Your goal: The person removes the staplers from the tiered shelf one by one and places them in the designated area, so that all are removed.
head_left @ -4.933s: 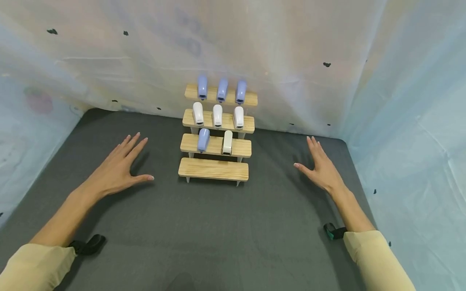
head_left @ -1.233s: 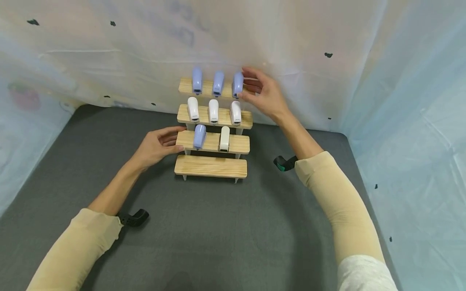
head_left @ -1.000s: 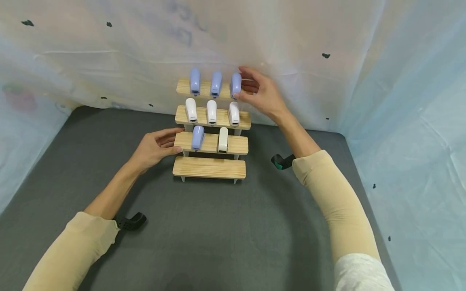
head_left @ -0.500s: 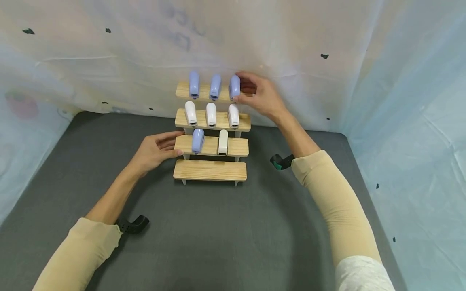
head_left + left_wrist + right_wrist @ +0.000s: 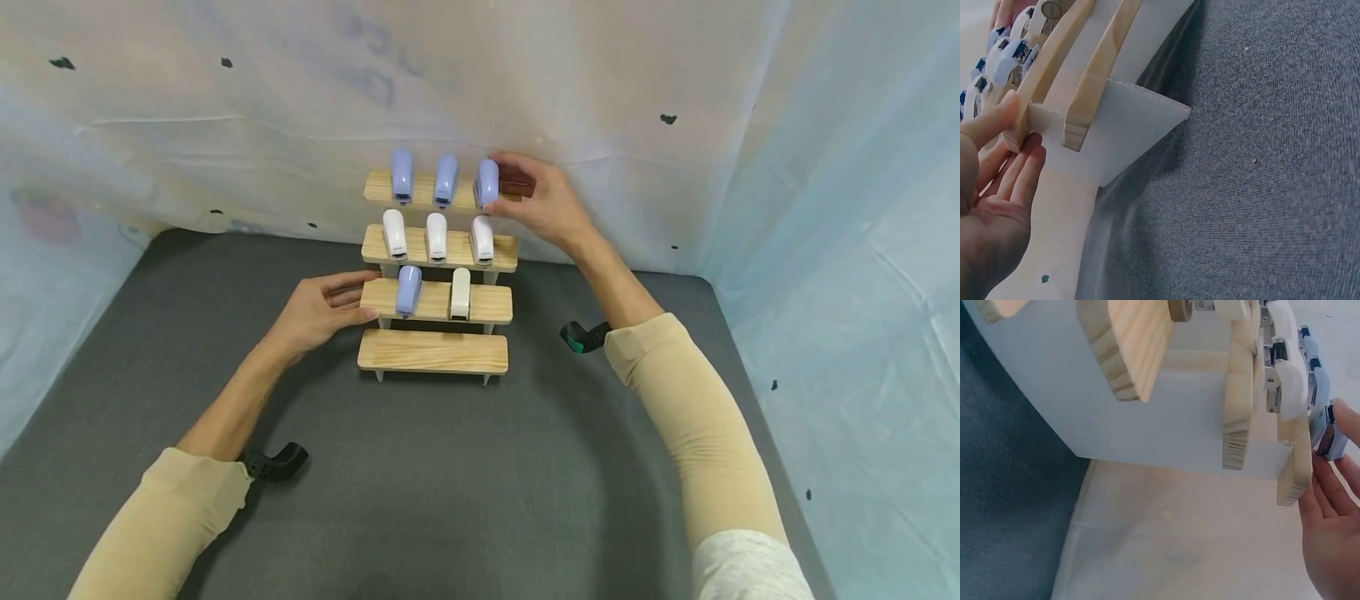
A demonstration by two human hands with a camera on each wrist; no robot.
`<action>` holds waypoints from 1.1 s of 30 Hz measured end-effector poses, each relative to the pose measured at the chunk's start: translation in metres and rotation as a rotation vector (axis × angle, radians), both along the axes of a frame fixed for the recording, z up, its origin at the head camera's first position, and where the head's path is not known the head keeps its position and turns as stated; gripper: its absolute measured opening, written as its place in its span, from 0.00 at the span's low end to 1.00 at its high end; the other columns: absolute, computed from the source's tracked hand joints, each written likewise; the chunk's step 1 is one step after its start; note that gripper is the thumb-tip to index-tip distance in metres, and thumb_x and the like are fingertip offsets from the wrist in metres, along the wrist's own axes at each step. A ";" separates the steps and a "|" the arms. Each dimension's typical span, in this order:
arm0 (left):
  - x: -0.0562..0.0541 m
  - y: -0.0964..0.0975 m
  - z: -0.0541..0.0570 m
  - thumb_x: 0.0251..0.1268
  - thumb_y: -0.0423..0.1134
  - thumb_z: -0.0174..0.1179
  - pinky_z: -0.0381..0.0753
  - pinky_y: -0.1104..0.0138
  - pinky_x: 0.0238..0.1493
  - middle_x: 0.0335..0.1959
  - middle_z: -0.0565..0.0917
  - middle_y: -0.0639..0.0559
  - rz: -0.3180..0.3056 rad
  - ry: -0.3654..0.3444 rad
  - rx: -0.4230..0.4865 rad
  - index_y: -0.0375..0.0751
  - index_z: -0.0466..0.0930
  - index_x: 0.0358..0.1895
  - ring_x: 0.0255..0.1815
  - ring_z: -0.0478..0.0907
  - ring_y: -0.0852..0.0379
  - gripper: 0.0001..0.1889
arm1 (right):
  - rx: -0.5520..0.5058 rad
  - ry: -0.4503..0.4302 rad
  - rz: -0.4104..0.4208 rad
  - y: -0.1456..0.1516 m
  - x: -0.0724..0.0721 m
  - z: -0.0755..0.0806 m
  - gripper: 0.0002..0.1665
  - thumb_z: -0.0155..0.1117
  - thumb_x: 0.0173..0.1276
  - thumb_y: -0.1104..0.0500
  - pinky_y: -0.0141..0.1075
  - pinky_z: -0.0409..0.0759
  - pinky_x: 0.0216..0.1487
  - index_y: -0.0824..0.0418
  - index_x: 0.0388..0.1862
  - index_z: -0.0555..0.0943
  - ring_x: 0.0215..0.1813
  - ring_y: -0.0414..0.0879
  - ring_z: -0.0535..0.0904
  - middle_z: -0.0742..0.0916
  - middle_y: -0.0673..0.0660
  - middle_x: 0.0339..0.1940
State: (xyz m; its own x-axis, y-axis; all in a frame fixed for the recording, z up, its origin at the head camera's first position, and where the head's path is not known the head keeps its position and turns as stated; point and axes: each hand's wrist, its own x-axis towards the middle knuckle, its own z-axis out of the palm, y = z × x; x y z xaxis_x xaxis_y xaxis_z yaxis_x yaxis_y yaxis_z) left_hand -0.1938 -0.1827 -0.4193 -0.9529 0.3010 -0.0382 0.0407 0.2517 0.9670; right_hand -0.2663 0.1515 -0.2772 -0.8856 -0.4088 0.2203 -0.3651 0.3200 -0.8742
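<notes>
A stepped wooden rack (image 5: 433,352) holds small staplers on its upper three boards. My left hand (image 5: 313,315) grips the left end of the third board (image 5: 382,297) from the top; in the left wrist view the thumb (image 5: 999,115) lies over the board and the fingers under it. My right hand (image 5: 546,200) is at the top board's right end, pinching the right blue stapler (image 5: 487,182) between thumb in front and fingers behind. Two more blue staplers stand beside it, three white staplers (image 5: 437,237) one board lower, then a blue stapler (image 5: 408,289) and a cream stapler (image 5: 461,293).
Dark grey cloth (image 5: 435,467) covers the table under the rack. A pale plastic sheet (image 5: 300,108) hangs close behind the rack, and a bluish sheet (image 5: 862,292) hangs on the right. The lowest board bears no stapler. Black straps (image 5: 276,462) show at both wrists.
Both hands have come in from the sides, the left to the third board's end, the right to the top right blue stapler. Over the last second they have barely moved.
</notes>
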 end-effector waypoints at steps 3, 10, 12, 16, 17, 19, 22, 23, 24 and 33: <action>-0.002 0.000 0.003 0.60 0.40 0.72 0.83 0.70 0.52 0.70 0.72 0.45 -0.005 0.004 0.006 0.43 0.73 0.70 0.68 0.72 0.47 0.33 | -0.057 -0.015 0.013 0.004 0.000 -0.001 0.38 0.72 0.60 0.72 0.45 0.74 0.68 0.72 0.70 0.70 0.64 0.56 0.77 0.78 0.67 0.64; -0.005 0.002 0.007 0.61 0.38 0.72 0.84 0.70 0.51 0.69 0.72 0.44 -0.013 0.001 0.011 0.43 0.73 0.69 0.67 0.73 0.47 0.32 | -0.100 -0.022 0.011 0.017 0.000 -0.001 0.37 0.70 0.60 0.73 0.43 0.74 0.68 0.72 0.69 0.70 0.63 0.56 0.77 0.78 0.67 0.63; -0.004 0.001 0.006 0.61 0.38 0.71 0.84 0.70 0.51 0.69 0.72 0.44 -0.008 0.000 0.007 0.43 0.73 0.69 0.67 0.73 0.47 0.32 | -0.100 -0.022 0.019 0.020 0.000 -0.002 0.37 0.70 0.60 0.73 0.43 0.74 0.68 0.73 0.69 0.70 0.64 0.57 0.76 0.77 0.68 0.63; -0.003 -0.001 0.007 0.61 0.38 0.71 0.84 0.71 0.50 0.69 0.72 0.43 -0.007 0.002 -0.023 0.42 0.73 0.69 0.67 0.73 0.47 0.32 | -0.103 -0.027 0.016 0.026 0.003 -0.004 0.37 0.70 0.60 0.74 0.43 0.75 0.67 0.73 0.69 0.70 0.64 0.58 0.76 0.77 0.68 0.63; -0.003 -0.001 0.007 0.61 0.38 0.72 0.84 0.71 0.50 0.69 0.73 0.43 -0.011 0.001 -0.026 0.42 0.73 0.69 0.67 0.74 0.47 0.32 | -0.091 -0.023 0.010 0.028 0.004 -0.004 0.37 0.70 0.60 0.74 0.43 0.76 0.67 0.73 0.68 0.70 0.63 0.58 0.76 0.77 0.68 0.63; -0.004 -0.001 0.008 0.60 0.39 0.72 0.84 0.71 0.49 0.68 0.73 0.42 -0.015 -0.005 -0.028 0.42 0.73 0.69 0.66 0.74 0.46 0.32 | -0.071 -0.021 -0.005 0.033 0.007 -0.004 0.37 0.70 0.60 0.74 0.43 0.77 0.65 0.73 0.68 0.71 0.63 0.58 0.77 0.78 0.68 0.62; -0.006 -0.001 0.009 0.60 0.38 0.73 0.84 0.71 0.49 0.68 0.74 0.41 -0.016 -0.013 -0.023 0.41 0.73 0.68 0.66 0.74 0.46 0.32 | -0.043 -0.021 -0.023 0.039 0.010 -0.004 0.36 0.71 0.60 0.73 0.42 0.78 0.64 0.72 0.68 0.71 0.63 0.58 0.77 0.78 0.67 0.62; -0.007 -0.001 0.009 0.60 0.37 0.72 0.84 0.71 0.49 0.68 0.74 0.41 -0.017 -0.014 -0.017 0.40 0.73 0.68 0.66 0.74 0.46 0.32 | -0.038 -0.023 -0.032 0.042 0.010 -0.004 0.37 0.71 0.60 0.73 0.42 0.79 0.63 0.71 0.69 0.71 0.63 0.58 0.77 0.78 0.67 0.62; -0.008 -0.001 0.009 0.60 0.37 0.72 0.85 0.71 0.49 0.68 0.74 0.41 -0.018 -0.014 -0.015 0.40 0.73 0.68 0.66 0.74 0.46 0.32 | -0.041 -0.028 -0.041 0.044 0.011 -0.003 0.37 0.71 0.60 0.72 0.41 0.79 0.63 0.71 0.69 0.71 0.63 0.58 0.77 0.78 0.67 0.62; -0.009 -0.001 0.011 0.61 0.37 0.72 0.85 0.70 0.48 0.67 0.74 0.39 -0.026 -0.016 -0.022 0.38 0.72 0.68 0.65 0.75 0.45 0.32 | 0.035 0.017 -0.081 0.061 0.017 -0.010 0.36 0.72 0.60 0.71 0.50 0.77 0.65 0.71 0.68 0.71 0.62 0.60 0.77 0.78 0.67 0.62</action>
State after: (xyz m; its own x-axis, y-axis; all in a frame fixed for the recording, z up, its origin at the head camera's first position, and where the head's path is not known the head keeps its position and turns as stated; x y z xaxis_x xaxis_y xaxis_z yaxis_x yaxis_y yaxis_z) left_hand -0.2027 -0.1834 -0.4080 -0.9439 0.3245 -0.0607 0.0317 0.2721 0.9617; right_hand -0.2495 0.2125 -0.2873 -0.9122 -0.3441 0.2225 -0.3519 0.3796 -0.8556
